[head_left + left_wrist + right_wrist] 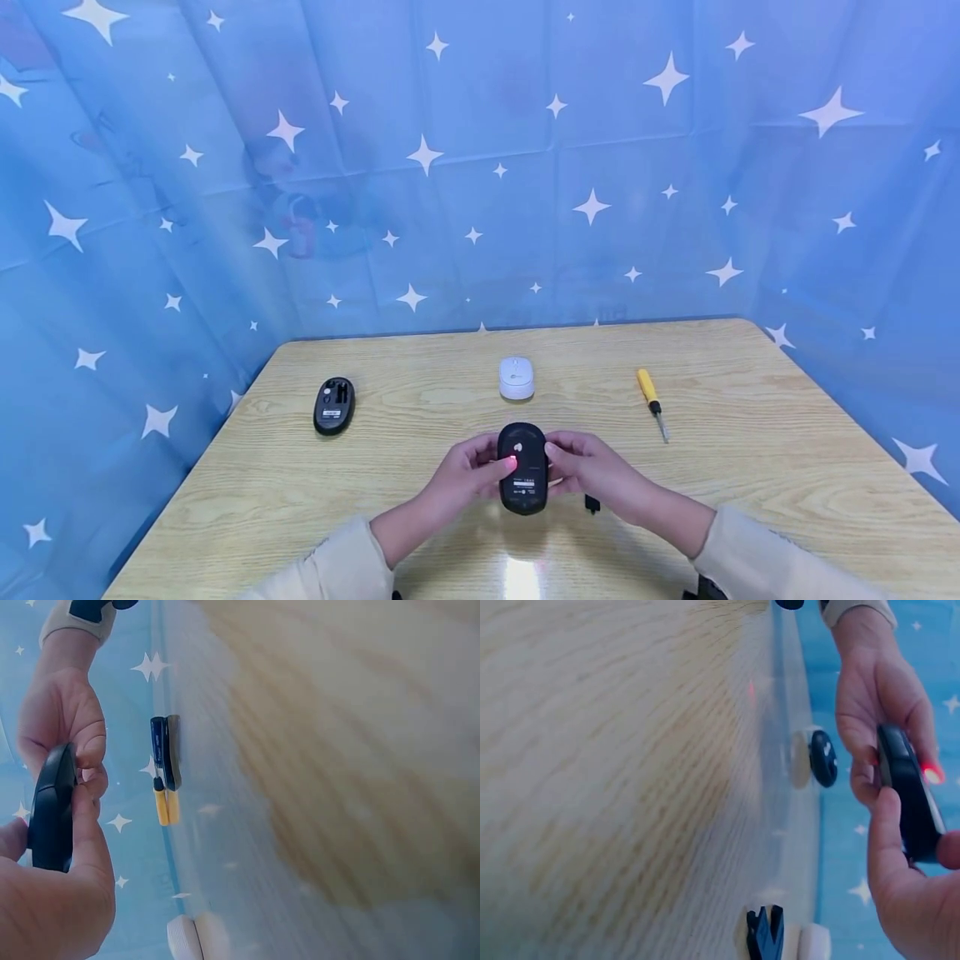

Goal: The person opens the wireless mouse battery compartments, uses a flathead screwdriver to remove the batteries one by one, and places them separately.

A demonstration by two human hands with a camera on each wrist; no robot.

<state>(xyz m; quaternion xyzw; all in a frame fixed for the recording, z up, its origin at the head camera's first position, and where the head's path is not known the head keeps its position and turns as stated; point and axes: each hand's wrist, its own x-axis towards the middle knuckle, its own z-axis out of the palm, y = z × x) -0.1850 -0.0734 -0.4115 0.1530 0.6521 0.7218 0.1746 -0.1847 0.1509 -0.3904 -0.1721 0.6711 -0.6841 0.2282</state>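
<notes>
A black computer mouse is held up between both hands, its labelled underside facing the head camera. My left hand grips its left side, thumb across the underside and lit red at the tip. My right hand pinches the opposite edge between thumb and fingers. Seen edge-on in the left wrist view, the mouse is above the table. Partly hidden by the right hand in the head view is a small black piece; the right wrist view shows this pronged piece on the table.
Behind the hands stands a white mouse. Another black mouse lies upside down at the left, its battery compartment uncovered. To the right is a screwdriver with a yellow handle. A blue star-patterned curtain hangs around the wooden table.
</notes>
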